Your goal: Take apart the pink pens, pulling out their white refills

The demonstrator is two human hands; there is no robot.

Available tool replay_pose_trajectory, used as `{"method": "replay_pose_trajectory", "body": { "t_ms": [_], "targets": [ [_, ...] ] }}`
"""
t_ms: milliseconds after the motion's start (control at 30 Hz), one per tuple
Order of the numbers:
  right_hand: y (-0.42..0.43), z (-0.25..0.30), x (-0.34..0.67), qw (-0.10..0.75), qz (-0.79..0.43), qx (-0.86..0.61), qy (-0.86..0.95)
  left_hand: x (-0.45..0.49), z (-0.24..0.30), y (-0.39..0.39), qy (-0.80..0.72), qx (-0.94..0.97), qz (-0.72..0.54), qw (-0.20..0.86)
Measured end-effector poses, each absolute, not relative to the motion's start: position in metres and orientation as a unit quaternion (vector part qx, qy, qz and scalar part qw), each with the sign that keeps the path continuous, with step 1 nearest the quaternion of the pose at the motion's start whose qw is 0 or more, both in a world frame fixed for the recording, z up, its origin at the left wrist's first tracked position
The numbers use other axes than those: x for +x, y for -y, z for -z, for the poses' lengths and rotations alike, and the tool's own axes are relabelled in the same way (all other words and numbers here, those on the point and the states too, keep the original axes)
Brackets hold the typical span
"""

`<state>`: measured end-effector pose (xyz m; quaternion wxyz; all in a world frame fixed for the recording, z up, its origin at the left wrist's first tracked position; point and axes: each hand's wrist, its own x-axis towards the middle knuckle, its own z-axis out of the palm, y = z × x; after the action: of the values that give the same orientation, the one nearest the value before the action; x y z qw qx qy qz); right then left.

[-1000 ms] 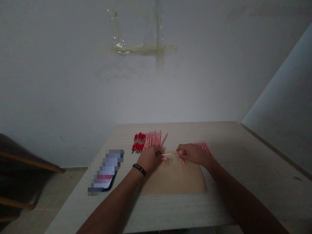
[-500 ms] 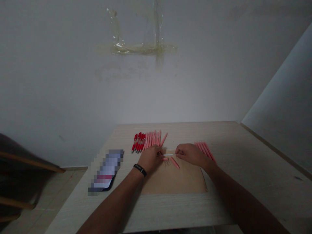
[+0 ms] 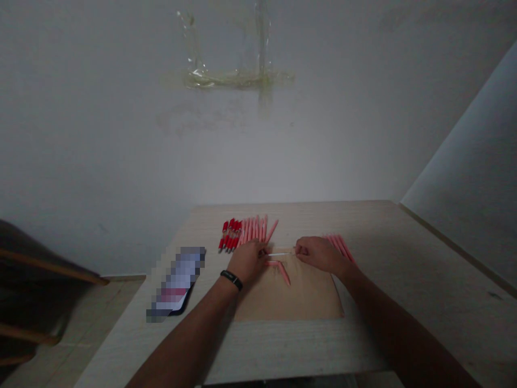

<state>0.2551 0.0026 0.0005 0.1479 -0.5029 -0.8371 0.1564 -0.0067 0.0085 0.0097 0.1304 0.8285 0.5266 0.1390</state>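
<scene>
A thin white pen refill (image 3: pixel 279 254) lies level between my two hands. The fingers of my left hand (image 3: pixel 249 258) are closed on its left end, and a black band circles that wrist. My right hand (image 3: pixel 317 255) pinches near the right end; its fingertips partly hide the tip. Just below, two pink pen barrel pieces rest on a brown sheet (image 3: pixel 299 302): a slanted piece (image 3: pixel 285 275) and a shorter level piece (image 3: pixel 273 263) beside my left fingers. Small dark marks or springs near them are too small to tell.
Pink pen barrels (image 3: pixel 253 229) stand in a row beyond my left hand, beside several red pen parts (image 3: pixel 229 237). More pink barrels (image 3: pixel 341 247) lie behind my right hand. A phone (image 3: pixel 177 285) with a blurred screen is at the left. A wall (image 3: pixel 323 134) borders the table's far edge.
My right hand has shifted slightly to the right along the refill. The slanted pink piece has turned steeper and moved a little left, toward the short piece.
</scene>
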Motion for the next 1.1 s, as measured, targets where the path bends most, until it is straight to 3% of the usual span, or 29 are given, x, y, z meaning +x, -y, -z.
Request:
{"method": "replay_pose_trajectory", "body": {
  "t_ms": [1100],
  "targets": [
    [-0.001, 0.004, 0.253, 0.132, -0.159, -0.492, 0.846, -0.004, -0.014, -0.005, -0.46, 0.869, -0.114, 0.145]
  ]
}}
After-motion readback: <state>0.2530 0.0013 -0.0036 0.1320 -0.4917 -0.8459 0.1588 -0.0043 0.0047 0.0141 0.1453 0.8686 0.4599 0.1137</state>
